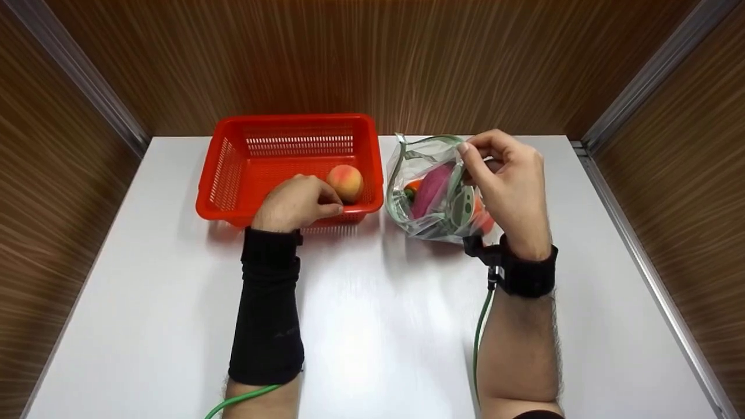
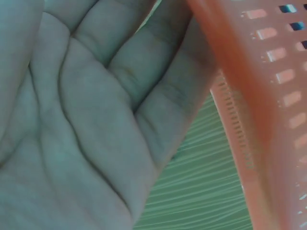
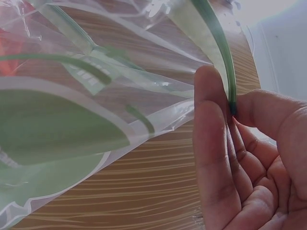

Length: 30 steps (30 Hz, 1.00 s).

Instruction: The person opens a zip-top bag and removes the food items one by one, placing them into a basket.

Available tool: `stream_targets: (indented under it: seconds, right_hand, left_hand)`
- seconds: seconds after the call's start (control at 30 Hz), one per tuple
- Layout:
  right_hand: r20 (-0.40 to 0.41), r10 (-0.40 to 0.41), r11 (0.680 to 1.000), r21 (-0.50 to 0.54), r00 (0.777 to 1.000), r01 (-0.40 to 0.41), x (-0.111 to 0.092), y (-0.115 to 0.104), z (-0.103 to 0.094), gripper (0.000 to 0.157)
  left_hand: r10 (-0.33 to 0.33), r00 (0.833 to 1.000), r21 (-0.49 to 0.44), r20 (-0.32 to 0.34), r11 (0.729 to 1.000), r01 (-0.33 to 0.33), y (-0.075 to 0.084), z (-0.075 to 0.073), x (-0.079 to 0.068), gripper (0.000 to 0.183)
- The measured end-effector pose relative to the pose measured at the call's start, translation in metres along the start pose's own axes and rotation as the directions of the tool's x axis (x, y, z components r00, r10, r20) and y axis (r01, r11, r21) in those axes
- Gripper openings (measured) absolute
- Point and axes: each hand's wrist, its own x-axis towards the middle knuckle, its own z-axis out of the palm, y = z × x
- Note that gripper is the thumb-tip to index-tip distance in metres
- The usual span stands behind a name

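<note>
White tabletop [image 1: 378, 326], peach [image 1: 345, 181] just beside relaxed left fingers [image 1: 329, 192], right fingers [image 3: 210, 110] pinching bag rim [image 3: 222, 43].

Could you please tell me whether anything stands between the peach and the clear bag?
Yes, the red basket's right wall stands between the peach and the clear bag, whose edge the right hand pinches; nothing else visible lies between them.

No text, brand or number can be read. The bag [image 1: 445, 139] at the right bears green print [image 3: 53, 127] edged in white, an oval [image 1: 462, 216] with darker green dots [image 1: 467, 208], and a green patch [image 3: 99, 85] with white marks [image 3: 85, 76] too blurred to make out. The left sleeve [image 1: 268, 326] has a faint, illegible mark [image 1: 285, 333].
</note>
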Motion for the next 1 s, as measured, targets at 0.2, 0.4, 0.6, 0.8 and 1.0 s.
stream_targets:
  seconds: [0.2, 0.4, 0.6, 0.8, 1.0]
  right_hand:
    - [0.011, 0.003, 1.0, 0.0, 1.0, -0.003, 0.0, 0.0, 0.0, 0.015]
    - [0.029, 0.009, 1.0, 0.002, 1.0, -0.009, -0.001, -0.001, 0.001, 0.016]
    - [0.054, -0.003, 1.0, -0.008, 0.999, 0.003, -0.003, -0.005, 0.003, 0.013]
    - [0.081, -0.011, 1.0, -0.002, 0.997, 0.011, -0.004, -0.008, 0.003, 0.014]
    - [0.102, -0.019, 1.0, 0.014, 0.995, 0.018, -0.006, -0.011, 0.002, 0.013]
  left_hand:
    - [-0.016, 1.0, 0.012, 0.02, 1.0, 0.016, 0.01, -0.002, -0.005, 0.017]
    - [0.107, 0.99, 0.031, -0.096, 0.994, -0.105, 0.023, -0.003, -0.008, 0.019]
    - [0.311, 0.926, 0.071, -0.213, 0.95, -0.303, 0.045, -0.001, -0.007, 0.021]
    - [0.512, 0.816, 0.213, -0.267, 0.857, -0.469, 0.069, 0.013, -0.003, 0.022]
    - [0.615, 0.745, 0.261, -0.258, 0.787, -0.559, 0.089, 0.032, 0.004, 0.019]
